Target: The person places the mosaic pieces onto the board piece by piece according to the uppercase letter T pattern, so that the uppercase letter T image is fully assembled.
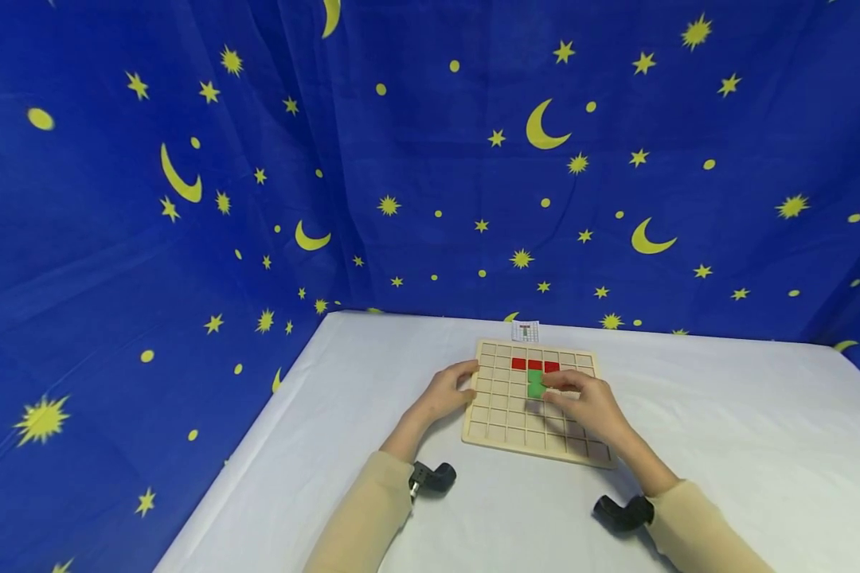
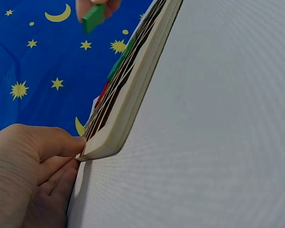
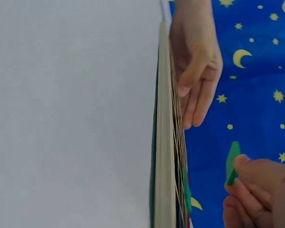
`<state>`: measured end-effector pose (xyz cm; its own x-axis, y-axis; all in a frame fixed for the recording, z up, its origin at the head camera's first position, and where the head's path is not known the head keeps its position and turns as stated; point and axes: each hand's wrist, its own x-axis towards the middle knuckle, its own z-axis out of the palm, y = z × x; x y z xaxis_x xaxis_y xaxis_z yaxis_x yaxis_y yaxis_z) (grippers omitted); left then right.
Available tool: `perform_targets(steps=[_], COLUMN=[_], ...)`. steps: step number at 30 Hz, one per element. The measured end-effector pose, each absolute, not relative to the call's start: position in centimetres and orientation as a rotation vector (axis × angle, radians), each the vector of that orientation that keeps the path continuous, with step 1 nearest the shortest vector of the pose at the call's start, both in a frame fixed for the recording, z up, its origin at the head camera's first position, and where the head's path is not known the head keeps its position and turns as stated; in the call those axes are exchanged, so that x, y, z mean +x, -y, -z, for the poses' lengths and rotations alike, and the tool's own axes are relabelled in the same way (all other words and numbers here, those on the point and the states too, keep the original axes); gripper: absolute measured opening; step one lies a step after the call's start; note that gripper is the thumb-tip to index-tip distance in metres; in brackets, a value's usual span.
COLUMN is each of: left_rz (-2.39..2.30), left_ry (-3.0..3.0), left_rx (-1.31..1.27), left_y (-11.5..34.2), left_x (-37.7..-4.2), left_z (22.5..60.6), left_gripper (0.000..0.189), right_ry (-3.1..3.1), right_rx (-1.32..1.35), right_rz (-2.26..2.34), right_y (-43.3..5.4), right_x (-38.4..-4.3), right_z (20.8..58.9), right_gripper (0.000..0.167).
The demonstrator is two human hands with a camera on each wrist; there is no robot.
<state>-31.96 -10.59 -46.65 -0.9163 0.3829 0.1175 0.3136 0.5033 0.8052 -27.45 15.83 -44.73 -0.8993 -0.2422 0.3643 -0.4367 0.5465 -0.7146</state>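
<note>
A pale wooden grid board (image 1: 500, 434) lies on the white table. Three red tiles (image 1: 519, 364) form a row near its far side, with a green tile (image 1: 535, 375) below the middle one. My left hand (image 1: 444, 390) rests against the board's left edge; its thumb (image 2: 61, 142) and fingertips touch that edge. Above the board, my right hand (image 1: 591, 406) pinches another green tile (image 3: 233, 163) between thumb and fingers. This held tile is apart from the board in both wrist views.
A small paper card (image 1: 525, 331) with a coloured T pattern on a grid lies behind the board. Blue cloth (image 1: 430, 159) with stars and moons hangs behind and to the left of the table (image 1: 745, 414). Black devices (image 1: 623, 513) are worn on both wrists.
</note>
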Motion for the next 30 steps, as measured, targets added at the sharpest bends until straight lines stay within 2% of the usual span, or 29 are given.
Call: perform_targets(steps=[12, 30], left_rz=[-1.414, -1.404], left_ry=[-2.655, -2.657], left_rx=[0.63, 0.637], left_y=[10.6, 10.6], left_x=[-31.9, -32.1], left_z=[46.5, 46.8], left_gripper=[0.055, 0.055], right_ry=[2.605, 2.572], right_rx=[0.535, 0.653], right_rz=[-1.292, -1.157], right_y=[-16.3, -16.3], right_x=[-28.0, -28.0], right_z=[47.5, 48.2], right_gripper=[0.025, 0.027])
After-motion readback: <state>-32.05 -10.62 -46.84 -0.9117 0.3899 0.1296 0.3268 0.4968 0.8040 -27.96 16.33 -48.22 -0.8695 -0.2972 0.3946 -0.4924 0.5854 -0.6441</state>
